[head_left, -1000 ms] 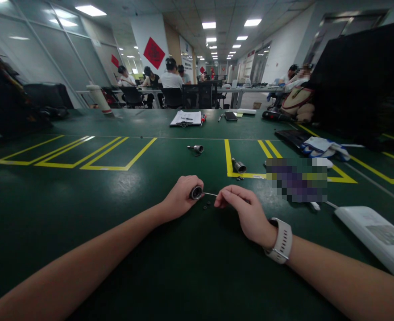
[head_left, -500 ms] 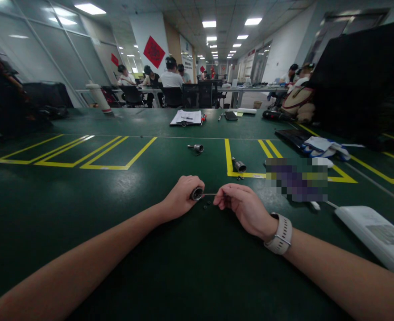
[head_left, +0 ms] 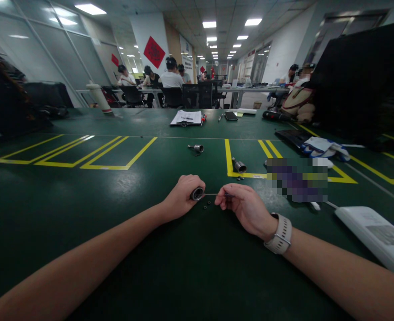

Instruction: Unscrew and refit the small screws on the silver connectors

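Note:
My left hand (head_left: 182, 196) is wrapped round a round metal socket-like part (head_left: 197, 193), its hollow end turned to the right. My right hand (head_left: 242, 203), with a pale watch strap on the wrist, pinches a thin metal rod-shaped tool (head_left: 210, 194). The tool lies level, and its tip reaches the mouth of the part; how deep it goes I cannot tell. My fingers hide most of its other end. Just below the tool, two tiny dark rings (head_left: 207, 204) rest on the green table (head_left: 150, 272).
Two similar metal parts (head_left: 239, 166) (head_left: 198, 148) lie beyond my hands, small rings beside the nearer one. A pixelated object (head_left: 295, 180) and a white power-strip-like box (head_left: 377, 232) are at right. Papers (head_left: 186, 117) and a phone (head_left: 230, 116) lie farther back. People sit in the background.
My right hand has shifted very slightly to the right with the thin tool. My left hand and the metal part stay almost the same.

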A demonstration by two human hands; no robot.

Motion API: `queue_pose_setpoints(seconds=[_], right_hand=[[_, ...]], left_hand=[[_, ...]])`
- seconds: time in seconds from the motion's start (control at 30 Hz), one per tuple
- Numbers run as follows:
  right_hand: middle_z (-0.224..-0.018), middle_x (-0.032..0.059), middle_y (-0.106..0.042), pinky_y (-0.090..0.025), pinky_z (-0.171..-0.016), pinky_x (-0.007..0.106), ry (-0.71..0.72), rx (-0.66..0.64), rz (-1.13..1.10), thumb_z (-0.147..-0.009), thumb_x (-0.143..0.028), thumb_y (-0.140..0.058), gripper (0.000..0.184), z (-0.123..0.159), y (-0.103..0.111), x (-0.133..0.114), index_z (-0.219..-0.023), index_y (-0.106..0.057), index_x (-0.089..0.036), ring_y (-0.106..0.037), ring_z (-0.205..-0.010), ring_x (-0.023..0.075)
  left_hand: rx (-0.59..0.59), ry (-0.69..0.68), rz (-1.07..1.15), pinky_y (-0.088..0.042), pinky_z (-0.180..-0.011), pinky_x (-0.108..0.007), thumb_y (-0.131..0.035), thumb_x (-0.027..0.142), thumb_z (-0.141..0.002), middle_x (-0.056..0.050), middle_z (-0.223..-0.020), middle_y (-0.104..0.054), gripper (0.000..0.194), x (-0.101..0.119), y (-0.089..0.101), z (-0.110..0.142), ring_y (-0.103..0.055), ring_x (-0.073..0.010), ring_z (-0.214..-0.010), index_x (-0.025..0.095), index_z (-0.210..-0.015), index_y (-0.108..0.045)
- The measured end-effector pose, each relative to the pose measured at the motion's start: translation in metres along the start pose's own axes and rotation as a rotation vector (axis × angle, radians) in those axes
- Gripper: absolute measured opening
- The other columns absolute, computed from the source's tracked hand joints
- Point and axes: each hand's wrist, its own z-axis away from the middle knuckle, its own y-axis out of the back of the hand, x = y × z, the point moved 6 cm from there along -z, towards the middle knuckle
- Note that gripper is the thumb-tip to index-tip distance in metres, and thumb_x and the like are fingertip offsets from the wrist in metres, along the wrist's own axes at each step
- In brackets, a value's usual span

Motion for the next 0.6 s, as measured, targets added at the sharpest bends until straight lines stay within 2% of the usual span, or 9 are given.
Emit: queue_pose_setpoints(seconds=[0.17,0.43,0.6], right_hand=[[-0.066,0.0035,-0.065,-0.04,-0.059,0.026,0.034,0.039,-0.014,-0.08,-0.024,-0.054,0.02,0.0012,-0.001,-0.0041,-0.067,-0.065,-0.013,-0.054,-0.06,0.0124],[-0.065,0.0032,-0.064,-0.039,-0.058,0.026,0.02,0.017,-0.009,-0.08,-0.024,-0.053,0.021,0.0008,0.0005,-0.0006,-0.067,-0.065,-0.014,-0.052,-0.059,0.0121],[-0.054,0.0,-0.057,-0.034,-0.053,0.025,0.072,0.11,0.046,-0.077,-0.023,-0.052,0.021,0.0024,0.0058,-0.0045,-0.059,-0.061,-0.016,-0.048,-0.053,0.0115]], left_hand=[[0.064,0.046,-0.019,-0.033,-0.072,-0.03,-0.048,0.008,-0.078,-0.001,-0.081,-0.053,0.009,-0.0046,0.0028,0.001,-0.049,-0.0158,-0.079,0.017,-0.081,-0.047],[0.04,0.024,-0.05,-0.033,-0.07,-0.031,-0.048,0.009,-0.077,-0.001,-0.079,-0.054,0.009,-0.0024,0.001,-0.0003,-0.049,-0.0162,-0.077,0.017,-0.077,-0.047],[0.033,0.046,-0.061,-0.034,-0.071,-0.031,-0.049,0.011,-0.079,-0.001,-0.081,-0.055,0.007,-0.005,-0.0001,0.0002,-0.05,-0.016,-0.078,0.018,-0.08,-0.048]])
